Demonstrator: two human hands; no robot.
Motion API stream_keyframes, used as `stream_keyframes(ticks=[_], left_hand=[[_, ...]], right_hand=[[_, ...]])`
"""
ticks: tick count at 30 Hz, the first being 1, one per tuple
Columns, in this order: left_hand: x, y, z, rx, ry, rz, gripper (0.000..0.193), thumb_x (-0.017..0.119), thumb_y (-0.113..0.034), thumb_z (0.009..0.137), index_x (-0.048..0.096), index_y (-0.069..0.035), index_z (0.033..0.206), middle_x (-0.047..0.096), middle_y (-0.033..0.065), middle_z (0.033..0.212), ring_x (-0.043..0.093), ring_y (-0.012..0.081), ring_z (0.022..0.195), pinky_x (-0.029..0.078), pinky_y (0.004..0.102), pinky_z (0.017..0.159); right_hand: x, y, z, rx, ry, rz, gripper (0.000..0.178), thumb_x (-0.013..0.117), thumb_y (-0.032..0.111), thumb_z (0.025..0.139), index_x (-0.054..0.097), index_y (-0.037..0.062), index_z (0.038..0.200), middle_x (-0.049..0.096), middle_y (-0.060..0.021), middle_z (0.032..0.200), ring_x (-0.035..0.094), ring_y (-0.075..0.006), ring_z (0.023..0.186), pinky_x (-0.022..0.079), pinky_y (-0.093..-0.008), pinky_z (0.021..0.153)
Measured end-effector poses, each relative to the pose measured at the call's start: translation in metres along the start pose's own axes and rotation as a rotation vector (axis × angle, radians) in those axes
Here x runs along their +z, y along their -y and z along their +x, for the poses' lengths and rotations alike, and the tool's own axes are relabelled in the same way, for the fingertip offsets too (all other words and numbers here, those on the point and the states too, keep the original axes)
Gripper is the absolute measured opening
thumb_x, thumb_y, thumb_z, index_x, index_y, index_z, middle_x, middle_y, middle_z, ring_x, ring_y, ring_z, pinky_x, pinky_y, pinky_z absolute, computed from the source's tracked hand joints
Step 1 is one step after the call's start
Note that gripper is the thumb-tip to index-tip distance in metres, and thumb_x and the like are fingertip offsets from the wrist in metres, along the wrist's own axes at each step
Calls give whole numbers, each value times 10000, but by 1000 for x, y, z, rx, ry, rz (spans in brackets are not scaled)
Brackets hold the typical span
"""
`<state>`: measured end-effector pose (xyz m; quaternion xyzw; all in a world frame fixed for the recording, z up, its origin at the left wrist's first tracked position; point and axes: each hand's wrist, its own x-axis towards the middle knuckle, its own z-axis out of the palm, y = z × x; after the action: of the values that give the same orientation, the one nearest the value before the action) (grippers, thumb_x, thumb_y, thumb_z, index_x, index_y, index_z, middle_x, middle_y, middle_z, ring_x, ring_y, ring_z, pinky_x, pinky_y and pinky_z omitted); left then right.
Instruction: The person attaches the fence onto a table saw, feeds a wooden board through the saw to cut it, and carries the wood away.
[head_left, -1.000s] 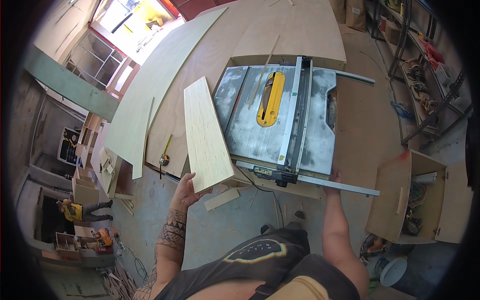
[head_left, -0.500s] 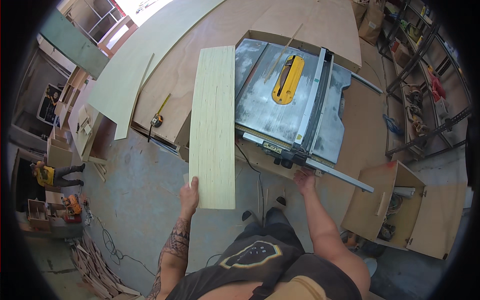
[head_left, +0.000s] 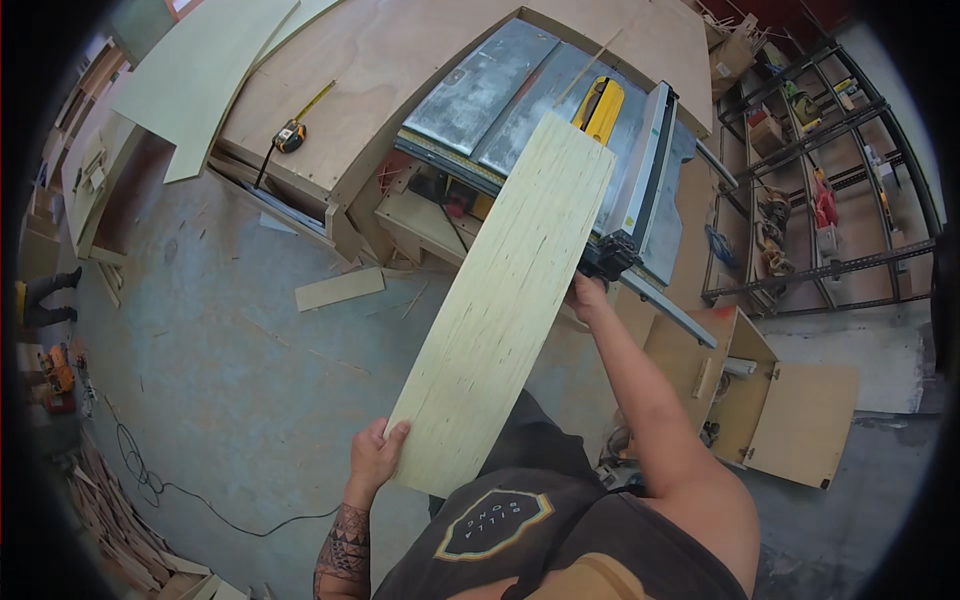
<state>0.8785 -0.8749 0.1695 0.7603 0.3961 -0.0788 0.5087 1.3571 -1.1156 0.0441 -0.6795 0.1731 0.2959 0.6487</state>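
The long, pale board (head_left: 505, 310) is in front of the saw (head_left: 525, 125), which sits in the big wooden surface (head_left: 360, 120). Its far end hangs over or rests on the saw's top and hides part of the yellow plate (head_left: 603, 108). The left grip (head_left: 375, 455) pinches the board's left edge near its close end, thumb on top. The right grip (head_left: 588, 297) is at the saw's front, by the black end piece (head_left: 608, 257); the board hides some fingers, so one cannot tell what it grasps.

To hold the board well, the person should pinch firmly, hold it level with the saw's top so the far end does not dip, and keep fingers away from the yellow plate.

The board's long axis slants from in front of the saw, up and right. Its far end points at the yellow plate, its close end toward the person.
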Motion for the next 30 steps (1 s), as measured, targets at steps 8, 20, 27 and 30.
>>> stream_keyframes(ticks=[8,20,27,30], left_hand=[[-7,-19,-5,99,192,-35,685,642,-409,1049,383,-223,1655,732,277,914,745,445,875,569,479,782],[15,-31,7,241,240,-110,714,684,-368,1032,368,-257,1663,735,248,1250,731,433,1116,561,450,977],[22,-20,2,292,156,-133,702,686,-347,1030,389,-233,1657,726,234,1294,745,375,1132,556,416,998],[17,-23,3,282,189,-116,703,675,-368,1033,387,-226,1658,745,247,1203,764,373,1016,566,422,952]], right_hand=[[23,9,-13,-108,-13,18,452,587,260,1077,555,-15,1434,737,-139,1273,749,-268,1085,624,-439,926],[-16,-16,11,-79,374,491,429,700,304,999,699,-5,1295,774,-133,1188,762,-278,1050,625,-447,938],[24,-35,-21,-352,52,348,484,671,359,1020,679,-32,1305,765,-144,1194,767,-283,1014,637,-409,902],[17,-31,-22,-248,284,427,547,596,407,1063,618,-40,1378,737,-170,1265,741,-300,1101,613,-410,968]])
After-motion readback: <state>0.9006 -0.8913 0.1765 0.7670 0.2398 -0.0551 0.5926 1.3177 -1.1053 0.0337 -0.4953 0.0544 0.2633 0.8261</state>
